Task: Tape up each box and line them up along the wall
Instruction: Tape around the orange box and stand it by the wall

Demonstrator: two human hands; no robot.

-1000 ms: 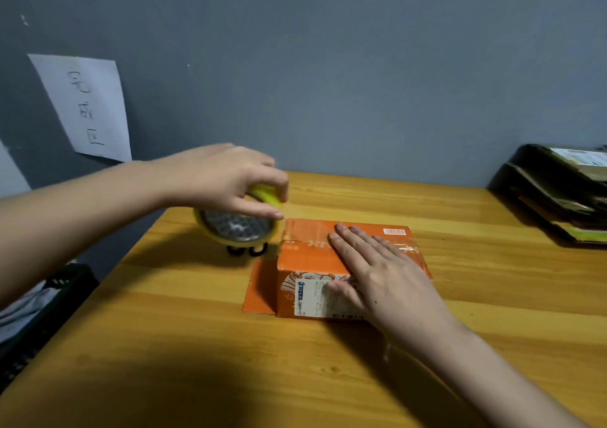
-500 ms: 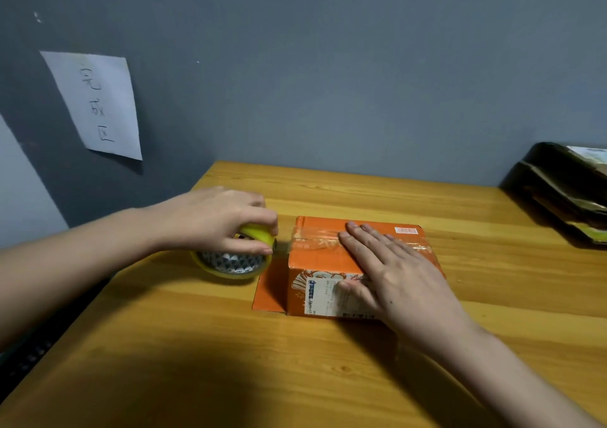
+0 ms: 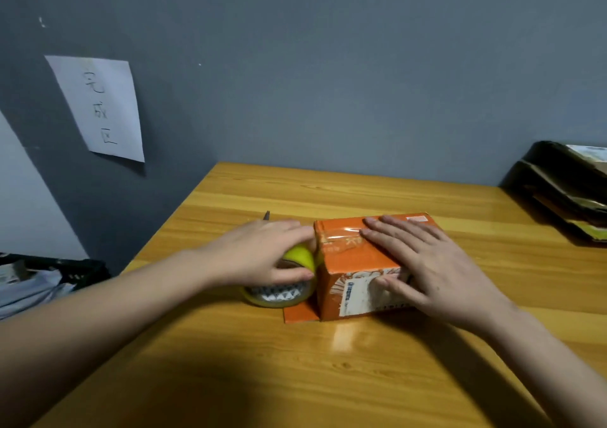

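Since half a second ago the left hand (image 3: 262, 253) has carried the roll of tape (image 3: 282, 283) rightward until it sits against the left end of the orange box (image 3: 354, 263), closing the gap that lay between them; the roll now lies on the box's open flap (image 3: 300, 312), which sticks out flat on the table (image 3: 328, 378) at the box's 9 o'clock. Left fingers and thumb are curled around the yellow roll, gripping it from above. The right hand (image 3: 427, 263) has stayed flat on top of the box, fingers straight and spread, fingertips pointing toward 10 o'clock, thumb hanging over the near face by the white label (image 3: 358, 296); it presses rather than clasps. A shiny strip of clear tape (image 3: 341, 232) runs across the lid from the left edge under those fingertips.

At the middle of the wooden table sits the box, well apart from the grey wall (image 3: 328, 82) at 12 o'clock. A small dark pointed thing (image 3: 266, 214) pokes out behind the left hand; what it is cannot be told. At 10 o'clock a sheet of paper (image 3: 98, 108) with handwriting hangs on the wall. At 3 o'clock a stack of dark flattened cartons (image 3: 558, 191) rests at the table's edge.
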